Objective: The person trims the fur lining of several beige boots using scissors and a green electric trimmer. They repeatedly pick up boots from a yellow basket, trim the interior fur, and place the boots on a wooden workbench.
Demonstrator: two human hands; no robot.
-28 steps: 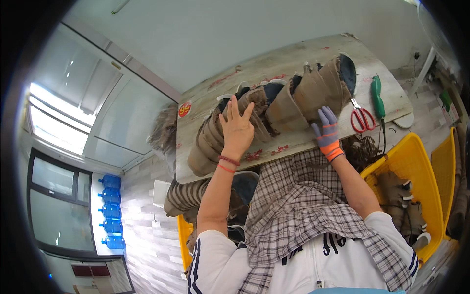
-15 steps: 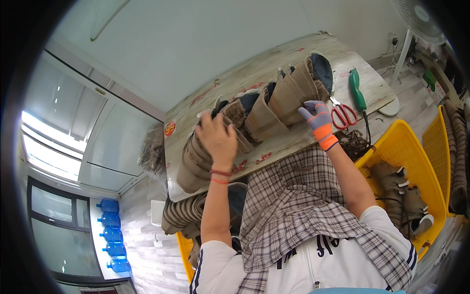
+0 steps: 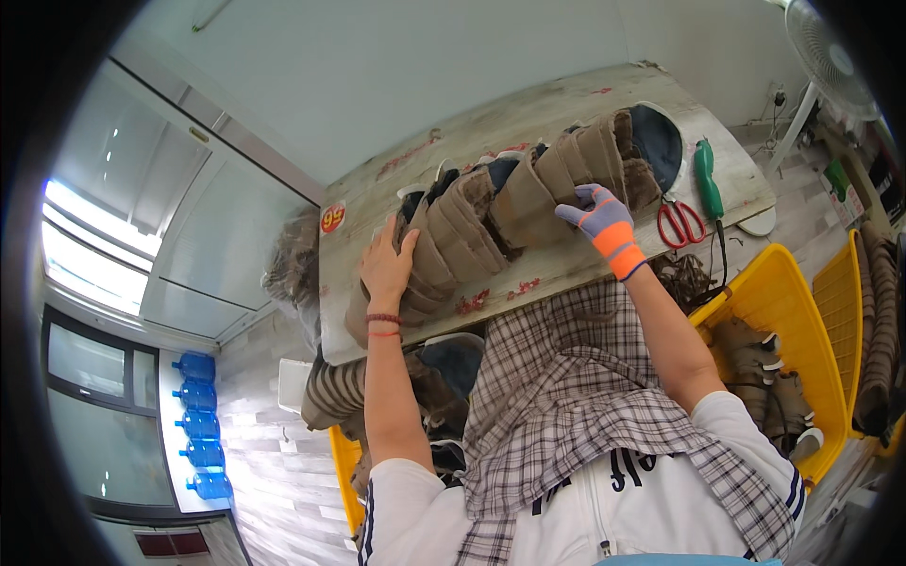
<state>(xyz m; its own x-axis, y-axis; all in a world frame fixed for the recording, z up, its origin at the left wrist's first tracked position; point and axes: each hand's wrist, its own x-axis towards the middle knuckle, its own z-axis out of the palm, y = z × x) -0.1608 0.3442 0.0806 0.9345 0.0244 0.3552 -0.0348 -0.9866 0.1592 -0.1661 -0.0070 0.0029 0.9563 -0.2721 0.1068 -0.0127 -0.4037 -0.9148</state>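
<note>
A row of nested brown boot uppers (image 3: 527, 200) with furry brown lining and dark blue inner parts lies across the worktable (image 3: 566, 274). My bare left hand (image 3: 386, 264), with red bands at its wrist, rests flat with fingers stretched against the left end of the row. My right hand (image 3: 598, 219), in a purple and orange glove, touches the near side of the row toward its right end, fingers extended. Just right of the row lie red-handled scissors (image 3: 681, 224) and a green corded hand tool (image 3: 707, 179).
Yellow crates (image 3: 802, 330) with brown boots stand at my right. More boot uppers (image 3: 335, 391) sit below the table's left edge over another yellow crate. A fan (image 3: 830, 57) stands at the far right; blue water bottles (image 3: 198, 424) line the left wall.
My left hand has come down from atop the row to its left end. The uppers now sit closer together, the gap in the middle narrower. My right hand has shifted slightly left along the row.
</note>
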